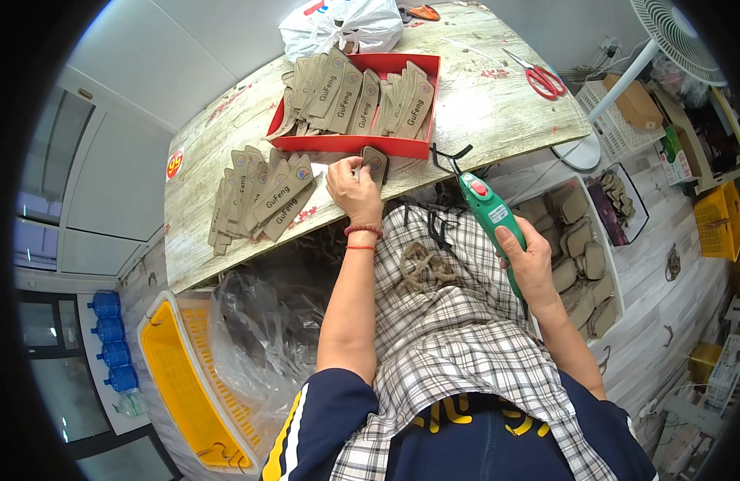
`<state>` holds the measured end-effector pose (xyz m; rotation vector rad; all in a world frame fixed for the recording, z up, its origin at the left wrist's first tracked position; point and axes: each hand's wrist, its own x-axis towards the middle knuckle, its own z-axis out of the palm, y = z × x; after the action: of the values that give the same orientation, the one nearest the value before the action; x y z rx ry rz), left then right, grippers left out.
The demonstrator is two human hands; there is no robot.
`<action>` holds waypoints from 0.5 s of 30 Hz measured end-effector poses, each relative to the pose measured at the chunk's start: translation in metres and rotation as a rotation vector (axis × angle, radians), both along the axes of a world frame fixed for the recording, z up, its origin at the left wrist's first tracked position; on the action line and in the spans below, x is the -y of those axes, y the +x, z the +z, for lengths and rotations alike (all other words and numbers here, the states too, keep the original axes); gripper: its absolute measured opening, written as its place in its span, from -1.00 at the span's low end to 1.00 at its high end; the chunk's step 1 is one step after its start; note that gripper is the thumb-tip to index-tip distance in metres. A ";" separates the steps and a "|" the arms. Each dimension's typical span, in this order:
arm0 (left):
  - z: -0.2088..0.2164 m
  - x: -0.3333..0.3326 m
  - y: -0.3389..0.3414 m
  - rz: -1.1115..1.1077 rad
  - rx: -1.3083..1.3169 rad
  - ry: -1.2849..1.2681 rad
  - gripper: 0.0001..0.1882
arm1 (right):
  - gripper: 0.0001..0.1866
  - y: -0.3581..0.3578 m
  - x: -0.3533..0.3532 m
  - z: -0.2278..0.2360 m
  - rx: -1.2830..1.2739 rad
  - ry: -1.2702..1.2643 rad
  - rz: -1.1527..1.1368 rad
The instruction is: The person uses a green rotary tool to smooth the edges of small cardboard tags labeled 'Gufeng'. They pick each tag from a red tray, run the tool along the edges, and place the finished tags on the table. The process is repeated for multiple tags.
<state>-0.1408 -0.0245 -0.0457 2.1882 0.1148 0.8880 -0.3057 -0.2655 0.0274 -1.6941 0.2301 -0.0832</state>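
Observation:
My left hand (355, 191) is at the table's front edge, its fingers closed on a small tan fabric piece (376, 164) with a round emblem, just below the red box. My right hand (527, 260) is wrapped round a green handheld electric tool (489, 212) with a red button. Thin black prongs show at the tool's far end, above the table edge and apart from the held piece; its exact kind is unclear. Similar printed tan pieces (262, 196) lie fanned in a pile left of my left hand. More tan pieces (338, 92) fill the red box (354, 146).
White bag (342, 28) behind the box; red-handled scissors (544, 82) at far right. A white bin of tan pieces (618, 272) stands right of my lap. Left below sit a yellow basket (171, 353) and clear plastic (262, 337). A white fan (679, 40) stands far right.

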 end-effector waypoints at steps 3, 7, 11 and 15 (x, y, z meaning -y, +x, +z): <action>0.014 -0.007 -0.005 -0.058 0.020 -0.286 -0.90 | -0.56 0.000 -0.005 0.002 -0.001 -0.002 0.013; 0.061 -0.007 -0.018 -0.130 0.139 -0.822 -0.92 | -0.57 0.000 -0.014 0.008 0.007 -0.034 0.051; 0.088 0.016 -0.042 -0.298 0.106 -1.251 -0.87 | -0.57 -0.002 -0.026 0.018 0.020 -0.081 0.079; 0.071 0.031 -0.055 -0.400 -0.091 -1.438 -0.82 | -0.58 -0.006 -0.023 0.015 0.038 -0.118 0.057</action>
<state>-0.1963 -0.0557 0.0249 0.8336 0.2491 0.2506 -0.3121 -0.2423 0.0425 -1.8138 0.1514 -0.0879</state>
